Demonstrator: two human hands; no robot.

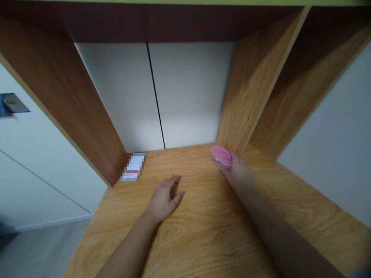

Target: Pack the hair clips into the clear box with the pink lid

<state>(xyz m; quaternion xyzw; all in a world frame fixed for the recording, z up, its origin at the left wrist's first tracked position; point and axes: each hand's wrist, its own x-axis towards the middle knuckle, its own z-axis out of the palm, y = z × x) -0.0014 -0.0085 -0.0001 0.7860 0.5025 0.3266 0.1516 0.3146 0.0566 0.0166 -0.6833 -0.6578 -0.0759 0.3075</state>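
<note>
Well, the right grip (235, 170) was closed around an oval pink plastic object (221, 156), its fingers curled up from beneath and partly showing through the object's cloudy lower edge. Cupped that way, the object seemed to sit in the fingers rather than be squeezed, perhaps because its smooth, rounded shell offered little else to hold. Its long axis ran on a slant, one end pointing toward the back left and the other toward the wrist, with the bright pink face turned upward. It was at the far right of the bench (208, 239), near the foot of the right wooden side panel (252, 88), though how high it sat above the surface could not be told. The left grip (164, 200) held nothing: it lay palm-down on the bench with the fingers loosely spread and slightly curled, apparently just resting there. Toward the back left corner lay a white-and-red packet (133, 166) — too blurred to read — just beside the left wooden side panel (60, 100), as if tucked out of the way. Behind everything stood a white back panel (188, 92), split by a dark vertical seam (155, 92).
</note>
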